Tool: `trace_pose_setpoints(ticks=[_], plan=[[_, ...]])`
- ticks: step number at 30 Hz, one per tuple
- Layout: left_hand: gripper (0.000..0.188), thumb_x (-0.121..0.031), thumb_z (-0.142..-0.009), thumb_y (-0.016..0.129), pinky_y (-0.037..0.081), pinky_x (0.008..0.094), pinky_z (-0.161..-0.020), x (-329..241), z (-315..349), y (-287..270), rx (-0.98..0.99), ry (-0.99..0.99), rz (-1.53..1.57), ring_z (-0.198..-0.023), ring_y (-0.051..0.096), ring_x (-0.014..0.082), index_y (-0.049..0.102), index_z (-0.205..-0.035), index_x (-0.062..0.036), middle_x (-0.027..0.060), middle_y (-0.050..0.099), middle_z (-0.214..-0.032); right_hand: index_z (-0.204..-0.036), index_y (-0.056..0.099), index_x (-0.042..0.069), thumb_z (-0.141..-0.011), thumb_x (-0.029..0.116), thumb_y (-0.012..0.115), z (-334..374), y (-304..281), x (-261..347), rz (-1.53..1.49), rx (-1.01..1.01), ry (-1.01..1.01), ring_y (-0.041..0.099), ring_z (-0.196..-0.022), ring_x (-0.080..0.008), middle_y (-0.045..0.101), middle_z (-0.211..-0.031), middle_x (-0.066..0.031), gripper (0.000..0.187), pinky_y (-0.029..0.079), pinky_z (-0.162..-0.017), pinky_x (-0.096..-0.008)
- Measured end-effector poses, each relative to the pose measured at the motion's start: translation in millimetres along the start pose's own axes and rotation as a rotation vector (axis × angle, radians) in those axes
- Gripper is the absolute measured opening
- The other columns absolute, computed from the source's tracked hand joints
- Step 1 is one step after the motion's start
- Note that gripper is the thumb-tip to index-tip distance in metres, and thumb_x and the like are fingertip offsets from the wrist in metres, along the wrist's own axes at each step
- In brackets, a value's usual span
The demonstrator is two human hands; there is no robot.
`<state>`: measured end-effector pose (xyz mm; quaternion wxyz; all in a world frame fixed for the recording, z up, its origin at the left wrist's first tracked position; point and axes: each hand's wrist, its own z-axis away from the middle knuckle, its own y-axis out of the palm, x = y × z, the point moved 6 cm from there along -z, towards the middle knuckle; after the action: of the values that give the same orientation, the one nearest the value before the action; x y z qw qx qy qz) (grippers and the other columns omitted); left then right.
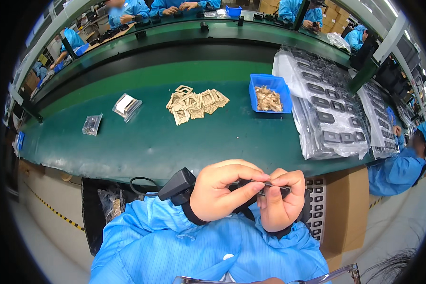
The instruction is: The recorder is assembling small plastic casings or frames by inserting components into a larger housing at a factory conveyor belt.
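Both of my hands are close together in front of my chest, just off the near edge of the green table. My left hand point(228, 188) pinches a small dark flat part point(284, 191) between thumb and fingers. From the other side my right hand point(283, 199) grips the same part, its thumb and fingertips meeting those of the left. Fingers cover most of the part, so its full shape is hidden. A black box-shaped device point(177, 185) with a cable sits at my left wrist.
On the green table point(199, 151) lie a pile of tan rectangular frames point(196, 104), a blue bin point(289, 102) of small tan pieces, and two clear bags point(127, 107). Trays of black frames point(324, 102) stand at the right. A cardboard box point(350, 208) is below; co-workers sit beyond.
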<state>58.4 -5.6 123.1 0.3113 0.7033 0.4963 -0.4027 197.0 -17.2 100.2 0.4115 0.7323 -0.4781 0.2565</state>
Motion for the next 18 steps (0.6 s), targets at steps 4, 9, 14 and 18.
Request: trace_pose_setpoints(ticks=[4,9,14,18], plan=[[0.018,0.002,-0.086,0.066,0.052,0.029,-0.07,-3,0,-9,-0.029,-0.032,-0.093,-0.082,0.068,0.0199,0.07,-0.103,0.0018,0.0154,0.071,-0.097,-0.105,0.048,0.0,-0.099,0.011,0.057,-1,-7,-5,0.068,-0.052,0.156,0.045,-0.052,-0.0051,0.056,-0.078,-0.0071,0.016,0.038,-0.048,-0.0194],[0.016,-0.001,-0.076,0.072,0.051,0.0323,-0.061,-7,-2,-15,-0.004,0.179,-0.713,-0.068,0.068,0.0245,0.072,-0.092,-0.0026,0.0103,0.071,-0.079,-0.112,0.049,0.001,-0.104,0.026,0.046,-5,-8,-23,-0.241,-0.101,0.453,0.05,-0.052,-0.0085,0.058,-0.081,-0.0098,0.027,0.043,-0.046,-0.0207],[0.009,-0.003,-0.074,0.074,0.049,0.0328,-0.056,2,-3,-22,-0.033,0.198,-0.797,-0.063,0.066,0.0239,0.071,-0.082,-0.0037,0.0085,0.07,-0.076,-0.115,0.049,-0.001,-0.105,0.032,0.044,1,-5,-36,-0.321,-0.072,0.529,0.052,-0.051,-0.0111,0.06,-0.079,-0.0107,0.034,0.045,-0.046,-0.022],[0.017,-0.011,-0.073,0.076,0.043,0.0349,-0.049,1,-9,-24,0.062,0.219,-0.811,-0.054,0.055,0.0243,0.06,-0.068,-0.0068,0.0058,0.057,-0.062,-0.114,0.051,-0.001,-0.105,0.03,0.045,3,0,-41,-0.331,-0.028,0.547,0.052,-0.051,-0.0106,0.061,-0.079,-0.0101,0.033,0.044,-0.048,-0.0208]])
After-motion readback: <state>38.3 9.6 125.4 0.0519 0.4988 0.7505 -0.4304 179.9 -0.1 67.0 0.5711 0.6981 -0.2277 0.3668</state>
